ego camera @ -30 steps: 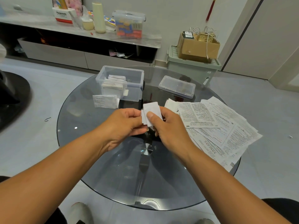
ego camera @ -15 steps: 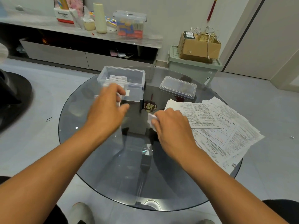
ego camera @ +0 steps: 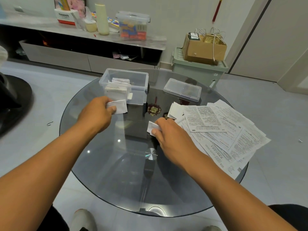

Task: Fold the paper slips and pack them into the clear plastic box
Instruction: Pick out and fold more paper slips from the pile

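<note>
Left hand (ego camera: 95, 114), centre-left of the frame, pinches a folded slip (ego camera: 118, 106) between thumb and fingers, just in front of the clear plastic box (ego camera: 138, 90) and low against its near wall, not yet over the rim. Right hand (ego camera: 173, 137), just right of centre, fingers curled round a second folded slip (ego camera: 152, 128), low over the glass desk (ego camera: 103, 164); can't tell if that slip touches the glass.

Box sits in the upper middle of the frame, open, with a stack of folded slips (ego camera: 117, 86) already inside, filling mostly its left part; the right part looks free. Its lid (ego camera: 182, 89) lies apart to the right on the desk.

Progress: looks partway. A fair batch is packed and two more folded pieces are in hand. Left to do: a fanned pile of unfolded printed sheets (ego camera: 221, 130) covers the right side of the desk, several sheets overlapping, count unclear. A small white folded piece (ego camera: 175, 110) lies at the pile's upper left edge, just beside the top sheet; whether it is finished can't be told. So folding is likely far from done, and the lid is still off.

Next, probably: left-hand slip goes into the box, then the right-hand one.
</note>
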### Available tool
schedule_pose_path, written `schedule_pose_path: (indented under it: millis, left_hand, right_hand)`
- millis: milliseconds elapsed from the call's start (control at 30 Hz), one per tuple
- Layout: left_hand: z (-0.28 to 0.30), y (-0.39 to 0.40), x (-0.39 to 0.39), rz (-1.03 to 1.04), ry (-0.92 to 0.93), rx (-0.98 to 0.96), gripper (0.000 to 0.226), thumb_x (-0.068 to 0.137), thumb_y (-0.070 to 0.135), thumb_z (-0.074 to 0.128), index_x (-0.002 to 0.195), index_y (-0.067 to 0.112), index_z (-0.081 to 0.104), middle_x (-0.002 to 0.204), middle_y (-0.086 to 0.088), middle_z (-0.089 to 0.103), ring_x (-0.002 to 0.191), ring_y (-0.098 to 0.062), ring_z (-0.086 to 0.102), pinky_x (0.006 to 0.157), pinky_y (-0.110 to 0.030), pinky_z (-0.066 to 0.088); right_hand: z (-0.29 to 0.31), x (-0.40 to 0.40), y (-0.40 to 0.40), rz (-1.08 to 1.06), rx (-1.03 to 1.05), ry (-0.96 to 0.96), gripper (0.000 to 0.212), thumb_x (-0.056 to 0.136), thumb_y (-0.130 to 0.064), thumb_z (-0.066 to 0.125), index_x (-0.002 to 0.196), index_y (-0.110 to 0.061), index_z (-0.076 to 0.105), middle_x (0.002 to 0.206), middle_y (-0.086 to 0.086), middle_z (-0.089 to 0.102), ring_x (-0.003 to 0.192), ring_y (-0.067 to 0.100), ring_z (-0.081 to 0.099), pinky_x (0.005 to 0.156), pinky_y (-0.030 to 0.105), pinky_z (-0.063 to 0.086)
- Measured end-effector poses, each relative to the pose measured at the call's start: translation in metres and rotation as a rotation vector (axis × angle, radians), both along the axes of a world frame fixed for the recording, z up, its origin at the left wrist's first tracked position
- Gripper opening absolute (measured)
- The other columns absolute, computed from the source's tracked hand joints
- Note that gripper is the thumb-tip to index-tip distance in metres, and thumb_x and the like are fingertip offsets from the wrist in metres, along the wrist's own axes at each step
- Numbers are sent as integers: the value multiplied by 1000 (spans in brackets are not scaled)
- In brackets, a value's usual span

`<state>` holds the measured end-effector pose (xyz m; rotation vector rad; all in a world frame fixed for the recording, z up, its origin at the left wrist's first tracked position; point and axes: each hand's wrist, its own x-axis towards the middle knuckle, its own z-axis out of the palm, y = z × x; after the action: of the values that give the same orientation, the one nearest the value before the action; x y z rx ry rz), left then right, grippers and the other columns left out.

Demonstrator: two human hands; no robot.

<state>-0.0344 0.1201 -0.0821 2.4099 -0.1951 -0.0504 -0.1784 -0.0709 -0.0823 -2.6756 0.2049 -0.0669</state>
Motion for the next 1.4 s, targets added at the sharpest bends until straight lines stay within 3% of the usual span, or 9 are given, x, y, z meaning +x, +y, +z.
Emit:
schedule_pose_path:
  millis: [133,333,533,667,800,933,1167,1300,1400]
  left_hand:
    - [0,-7,-5,-92,44,-36,3,99,25,62,101,24,63,89,-3,67,84,-29,66,77,-40,53]
    - [11,-18,-23,-299,193,-170,18,96,15,67,110,23,60,80,0,68,61,-9,63,59,-20,47]
    - [21,-20,-36,-560,265,-75,13,96,12,67,100,22,61,68,4,70,60,-3,59,57,-14,46]
    - [22,-19,-38,-580,243,10,35,88,17,77,112,34,58,101,12,68,70,-4,59,64,-17,49]
    - [24,-18,-40,-499,217,130,79,75,26,89,140,32,45,125,11,51,87,-10,54,81,-24,45]
    - [23,-21,-40,-499,290,86,64,75,22,89,128,29,55,99,8,58,81,-8,58,70,-21,43]
    - [19,-23,-46,-546,251,-15,26,76,13,87,88,23,67,59,17,63,53,3,55,52,-9,39]
    - [20,-24,-52,-631,241,-72,24,77,15,87,89,24,68,59,20,63,52,3,54,51,-9,41]
    - [16,-27,-53,-615,170,-77,20,81,14,84,85,23,67,56,23,61,50,4,53,51,-9,40]
  right_hand:
    - [0,0,0,6,104,-28,11,107,-33,49,109,-23,52,105,0,56,85,18,54,62,28,35]
    - [3,1,2,-40,404,-90,39,106,-28,53,144,-32,53,124,-10,61,106,10,55,88,28,42]
    - [1,4,4,13,127,-12,40,108,-29,47,148,-27,45,125,3,47,114,21,52,84,29,34]
    - [2,4,3,13,79,10,29,107,-30,48,135,-23,55,124,0,42,106,19,53,93,36,46]
    - [1,1,1,95,-48,-77,19,105,-30,53,121,-20,56,140,-4,36,120,17,44,97,37,47]
    - [-4,1,-1,184,-128,-77,25,107,-31,49,130,-23,54,161,-3,24,137,25,39,105,44,43]
    - [-12,5,-7,259,-177,-110,56,108,-35,45,160,-31,25,158,-3,31,131,24,44,104,45,43]
    - [-12,2,-6,303,-258,-61,65,109,-38,40,164,-25,9,156,-1,33,129,21,40,107,41,39]
    - [-4,1,-6,297,-233,-32,56,109,-35,41,160,-27,20,138,-1,47,116,21,45,97,39,42]
